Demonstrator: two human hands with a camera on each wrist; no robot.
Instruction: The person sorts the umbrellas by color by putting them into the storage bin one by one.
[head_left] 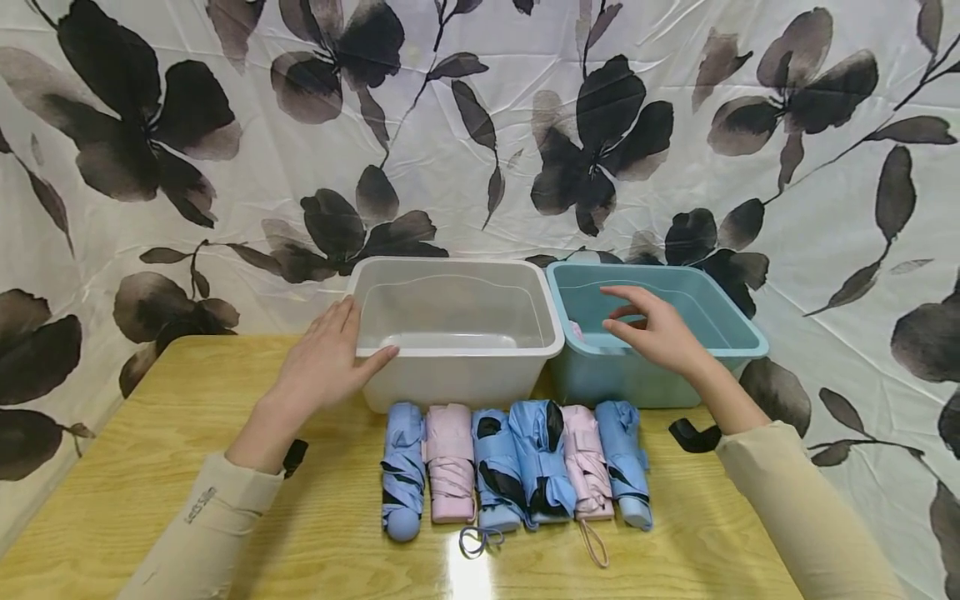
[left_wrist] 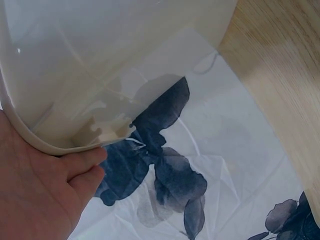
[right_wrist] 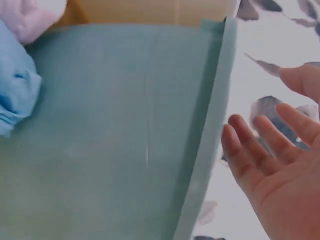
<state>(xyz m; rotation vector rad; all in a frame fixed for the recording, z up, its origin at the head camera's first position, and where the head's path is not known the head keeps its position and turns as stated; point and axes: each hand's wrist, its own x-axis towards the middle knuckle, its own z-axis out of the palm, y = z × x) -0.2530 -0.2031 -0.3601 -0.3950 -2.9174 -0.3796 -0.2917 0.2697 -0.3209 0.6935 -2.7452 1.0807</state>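
Note:
My left hand (head_left: 322,354) rests on the left side of a white plastic bin (head_left: 457,375), fingers along its side and thumb across the front rim. In the left wrist view that bin's rim (left_wrist: 57,150) touches the fingers. Over the teal bin (head_left: 622,383) hovers my right hand (head_left: 656,329), fingers loosely bent with nothing between them. A small bit of something pink (head_left: 576,330) shows inside the teal bin. Folded umbrellas lie in a row before the bins, among them a blue umbrella (head_left: 403,467), a pink umbrella (head_left: 450,467) and a blue umbrella with black patches (head_left: 542,458).
Both bins stand side by side at the back of a wooden table (head_left: 322,517). Behind them hangs a white cloth (head_left: 480,133) with dark flowers. Thin cord loops, one blue (head_left: 480,542) and one pink (head_left: 594,546), trail from the umbrellas toward the front.

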